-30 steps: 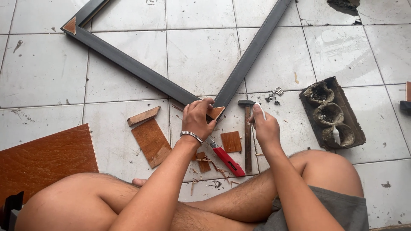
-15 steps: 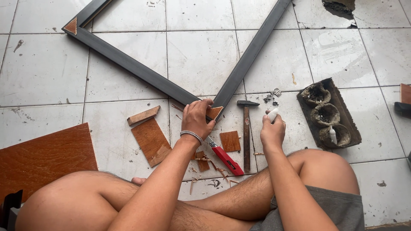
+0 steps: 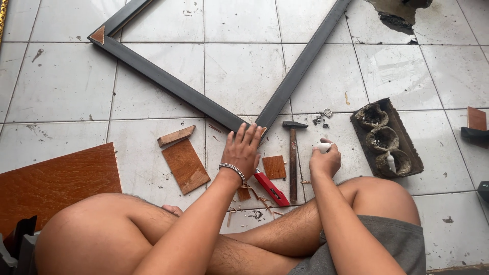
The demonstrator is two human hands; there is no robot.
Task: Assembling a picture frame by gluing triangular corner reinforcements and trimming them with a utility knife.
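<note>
Pressing left hand [image 3: 243, 150] on frame corner [image 3: 253, 126]; right hand [image 3: 324, 162] grips perhaps glue tube [image 3: 324, 147].

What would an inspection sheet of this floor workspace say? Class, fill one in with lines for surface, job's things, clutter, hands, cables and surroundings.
Surface: white tiled floor, scuffed, one tile broken at the top right.
Job's things: dark frame lying flat, its near corner under the left hand; small white object in the right hand.
Clutter: hammer, red knife, wood offcuts, small metal bits, wood slivers by the legs.
Hands: left pressed flat on the frame corner; right closed on the white object.
Cables: nothing seen.
Surroundings: brown board at left, three-hollow holder at right.
</note>
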